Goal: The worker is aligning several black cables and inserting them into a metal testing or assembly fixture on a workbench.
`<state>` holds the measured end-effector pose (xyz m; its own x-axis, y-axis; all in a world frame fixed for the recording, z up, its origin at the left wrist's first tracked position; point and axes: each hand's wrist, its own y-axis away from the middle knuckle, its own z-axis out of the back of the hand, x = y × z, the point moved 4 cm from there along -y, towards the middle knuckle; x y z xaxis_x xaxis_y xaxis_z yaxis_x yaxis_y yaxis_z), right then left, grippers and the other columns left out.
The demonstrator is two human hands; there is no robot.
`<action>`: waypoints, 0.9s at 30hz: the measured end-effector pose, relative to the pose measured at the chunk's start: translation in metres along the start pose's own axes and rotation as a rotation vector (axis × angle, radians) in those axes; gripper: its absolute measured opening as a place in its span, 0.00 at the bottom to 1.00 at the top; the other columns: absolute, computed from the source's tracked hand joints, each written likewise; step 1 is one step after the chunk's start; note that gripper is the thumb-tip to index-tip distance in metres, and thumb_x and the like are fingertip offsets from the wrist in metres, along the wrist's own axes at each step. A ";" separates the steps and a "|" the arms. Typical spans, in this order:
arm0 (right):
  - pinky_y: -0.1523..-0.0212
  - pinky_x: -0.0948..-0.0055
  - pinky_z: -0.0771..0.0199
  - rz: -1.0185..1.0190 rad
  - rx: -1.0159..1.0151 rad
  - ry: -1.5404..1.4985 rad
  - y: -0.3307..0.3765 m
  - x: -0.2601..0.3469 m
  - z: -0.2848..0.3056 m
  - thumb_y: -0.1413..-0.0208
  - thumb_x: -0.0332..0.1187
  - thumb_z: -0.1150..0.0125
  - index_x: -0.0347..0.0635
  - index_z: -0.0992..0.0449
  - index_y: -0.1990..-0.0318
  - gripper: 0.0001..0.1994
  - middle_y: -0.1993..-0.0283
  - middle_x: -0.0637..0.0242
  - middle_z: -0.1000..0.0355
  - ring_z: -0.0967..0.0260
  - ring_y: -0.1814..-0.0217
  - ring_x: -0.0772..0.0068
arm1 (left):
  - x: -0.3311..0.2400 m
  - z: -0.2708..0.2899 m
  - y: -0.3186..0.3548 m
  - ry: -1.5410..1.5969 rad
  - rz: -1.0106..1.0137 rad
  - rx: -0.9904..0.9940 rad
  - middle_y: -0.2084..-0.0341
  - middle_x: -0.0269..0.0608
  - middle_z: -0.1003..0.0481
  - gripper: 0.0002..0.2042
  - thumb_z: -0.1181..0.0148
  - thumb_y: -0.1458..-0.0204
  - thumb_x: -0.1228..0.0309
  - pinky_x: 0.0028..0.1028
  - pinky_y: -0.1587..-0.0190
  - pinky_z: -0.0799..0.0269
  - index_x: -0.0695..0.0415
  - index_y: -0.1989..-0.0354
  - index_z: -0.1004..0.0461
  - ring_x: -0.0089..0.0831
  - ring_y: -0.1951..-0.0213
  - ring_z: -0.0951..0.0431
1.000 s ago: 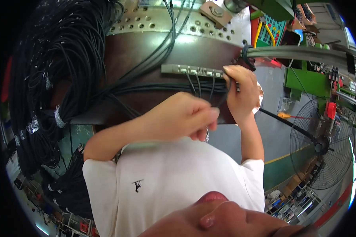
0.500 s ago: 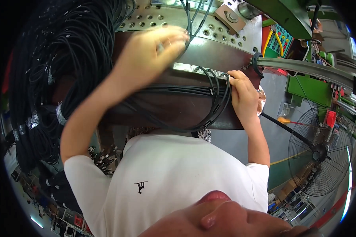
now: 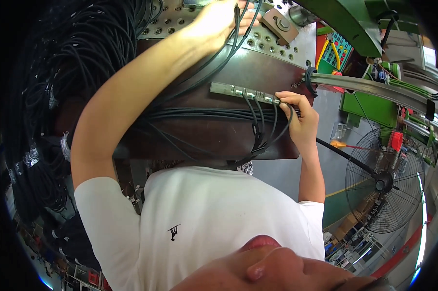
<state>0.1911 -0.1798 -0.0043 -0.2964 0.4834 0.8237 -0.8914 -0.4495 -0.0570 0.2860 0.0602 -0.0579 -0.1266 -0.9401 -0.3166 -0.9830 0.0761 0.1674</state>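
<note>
A narrow metal bar fixture lies on the dark brown table, with several black cable ends seated along it. At its right end my right hand is closed, thumb and fingers pinching the end of a black cable. The cable loops down toward me and joins a flat bundle of black cables. My left hand is stretched far forward over a perforated metal plate. Its fingers extend behind upright black cables, which partly cover them; the fingers look straight and apart.
Thick coils of black cable hang at the left. On the plate sits a bolted brown block, beside green machinery. A metal rail runs off right, above a large wire-caged fan.
My left hand has moved forward and right, from above the bar to the upright cables. My right hand stays at the bar's right end; the bar now shows more fully.
</note>
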 end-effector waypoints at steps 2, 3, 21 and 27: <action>0.59 0.78 0.28 -0.030 0.008 0.112 0.004 -0.008 0.004 0.50 0.15 0.43 0.32 0.28 0.64 0.07 0.58 0.58 0.24 0.25 0.60 0.69 | 0.009 -0.044 0.033 -0.490 0.233 -0.474 0.76 0.34 0.28 0.13 0.55 0.37 0.61 0.24 0.70 0.31 0.56 0.66 0.28 0.24 0.75 0.30; 0.59 0.77 0.28 0.011 0.023 0.102 0.004 -0.005 0.000 0.50 0.15 0.43 0.33 0.28 0.64 0.07 0.59 0.58 0.24 0.26 0.61 0.68 | 0.002 -0.018 0.027 -0.513 -0.195 0.383 0.76 0.33 0.28 0.14 0.56 0.37 0.60 0.24 0.74 0.31 0.55 0.66 0.27 0.24 0.79 0.31; 0.44 0.70 0.36 0.012 0.496 -0.048 -0.035 -0.006 0.014 0.52 0.17 0.43 0.35 0.26 0.60 0.11 0.51 0.60 0.29 0.32 0.48 0.68 | 0.004 -0.008 0.025 -0.469 0.232 -0.012 0.66 0.47 0.23 0.17 0.60 0.41 0.66 0.29 0.65 0.22 0.64 0.52 0.30 0.30 0.70 0.22; 0.60 0.65 0.29 0.206 -0.178 0.572 -0.205 -0.043 0.001 0.42 0.37 0.48 0.40 0.24 0.56 0.13 0.65 0.56 0.25 0.27 0.64 0.61 | 0.007 -0.012 0.027 -0.463 0.261 0.057 0.72 0.36 0.29 0.15 0.57 0.46 0.73 0.27 0.66 0.28 0.64 0.52 0.30 0.24 0.73 0.30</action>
<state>0.3872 -0.1087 -0.0275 -0.5603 0.7474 0.3569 -0.8254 -0.4678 -0.3161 0.2606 0.0521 -0.0446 -0.4004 -0.6436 -0.6523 -0.9151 0.3174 0.2486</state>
